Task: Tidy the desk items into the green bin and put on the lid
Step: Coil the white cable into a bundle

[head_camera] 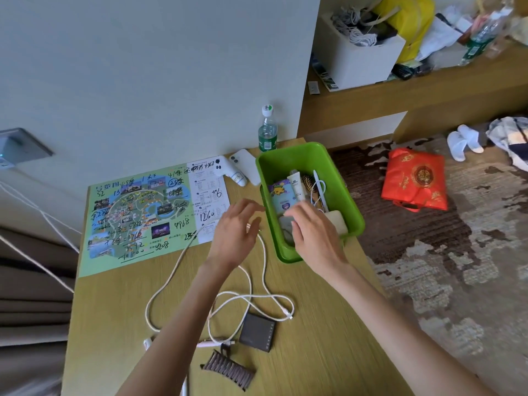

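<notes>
The bin [337,178] is showing bright green, the cable [265,261] white. The bag [414,181] is showing red with gold motifs.

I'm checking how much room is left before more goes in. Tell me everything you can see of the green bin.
The green bin is glossy, plastic-looking, rectangular with rounded corners and a rolled rim, upright and lidless at the right edge of the desk. Inside lie a white tube, a hairbrush, cartoon packets, a white cable and a cream power bank. The right hand reaches into its near end.
</notes>
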`<state>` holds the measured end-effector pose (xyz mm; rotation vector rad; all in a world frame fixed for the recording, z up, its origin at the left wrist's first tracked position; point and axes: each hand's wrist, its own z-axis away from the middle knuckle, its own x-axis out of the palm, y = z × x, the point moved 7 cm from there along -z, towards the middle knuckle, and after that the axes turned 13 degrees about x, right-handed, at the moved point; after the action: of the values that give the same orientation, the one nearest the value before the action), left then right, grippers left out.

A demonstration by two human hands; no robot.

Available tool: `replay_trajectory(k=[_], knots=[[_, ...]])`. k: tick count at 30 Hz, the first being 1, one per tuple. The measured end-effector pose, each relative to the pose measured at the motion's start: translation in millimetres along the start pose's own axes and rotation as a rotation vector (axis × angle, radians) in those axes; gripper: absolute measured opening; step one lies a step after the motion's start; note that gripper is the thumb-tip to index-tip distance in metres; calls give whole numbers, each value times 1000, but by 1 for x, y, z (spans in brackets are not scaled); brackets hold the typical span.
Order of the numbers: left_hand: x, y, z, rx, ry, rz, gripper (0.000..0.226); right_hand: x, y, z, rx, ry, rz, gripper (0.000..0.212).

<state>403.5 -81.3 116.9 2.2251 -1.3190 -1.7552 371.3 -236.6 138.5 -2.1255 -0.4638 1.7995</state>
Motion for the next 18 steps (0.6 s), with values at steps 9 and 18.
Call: replay_trajectory(k=[9, 18], knots=[[22, -75, 167, -468, -395, 28, 26, 88, -41, 82, -73, -211, 66, 20], [44, -89, 225, -579, -418, -12, 32, 160, 13, 112, 429, -498, 238, 39]])
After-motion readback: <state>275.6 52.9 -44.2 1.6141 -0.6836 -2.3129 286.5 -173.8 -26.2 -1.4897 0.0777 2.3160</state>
